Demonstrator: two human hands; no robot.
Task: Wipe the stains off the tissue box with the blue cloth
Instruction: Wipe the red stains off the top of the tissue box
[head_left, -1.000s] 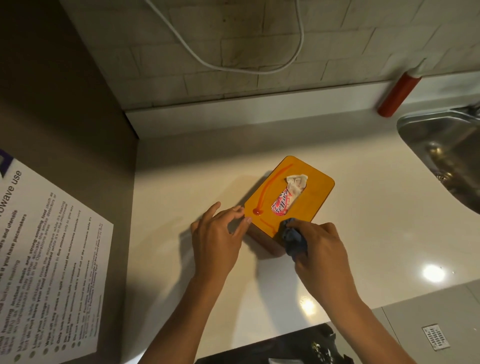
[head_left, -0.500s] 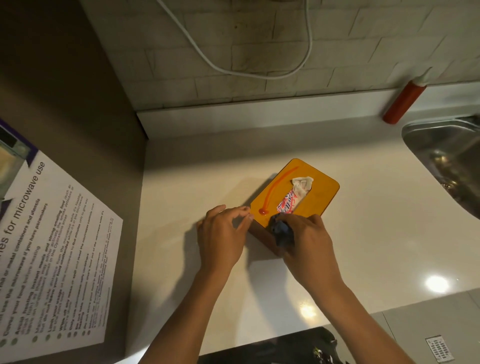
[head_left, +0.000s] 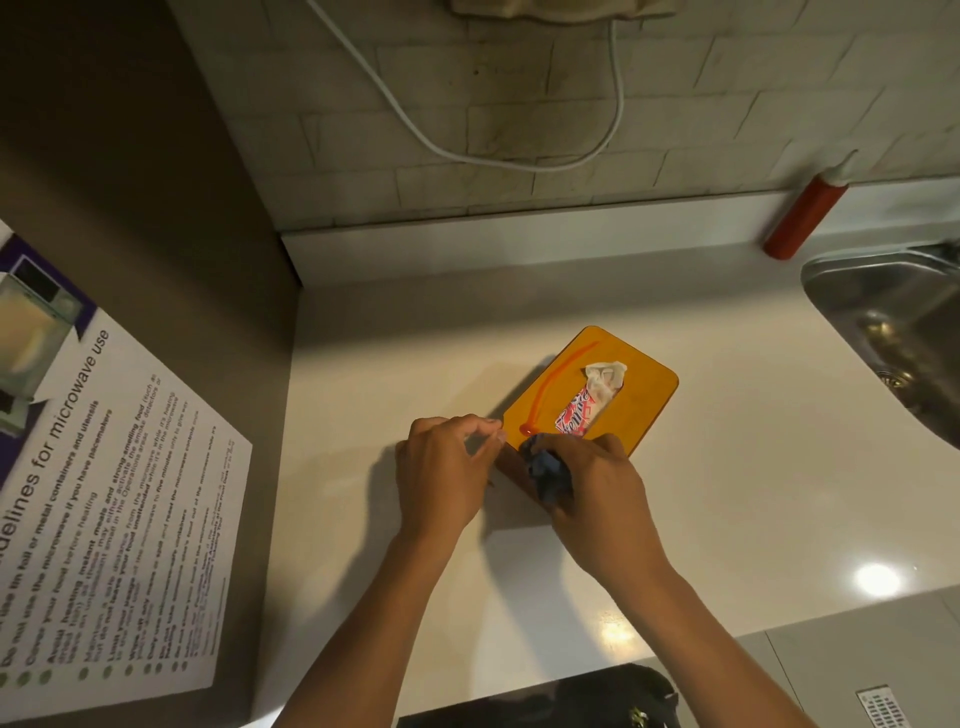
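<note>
An orange-topped tissue box (head_left: 641, 400) lies at an angle on the pale counter, a white tissue and a red-printed pack showing through its slot. A long red stain (head_left: 551, 384) runs down its left side and ends in a blob near the front corner. My right hand (head_left: 597, 486) presses a bunched blue cloth (head_left: 545, 467) against the box's near end, just beside the blob. My left hand (head_left: 447, 467) rests on the counter with its fingertips against the box's near left corner. The box's near edge is hidden by my hands.
A red squeeze bottle (head_left: 802, 218) leans against the backsplash at the back right. A steel sink (head_left: 893, 332) fills the right edge. A dark side wall with a microwave notice (head_left: 104, 493) stands on the left. A white cable (head_left: 498, 156) hangs on the tiled wall.
My right hand has slid the blue cloth leftward along the box's near end toward the red blob. My left hand has stayed at the box's corner. The camera moved slightly.
</note>
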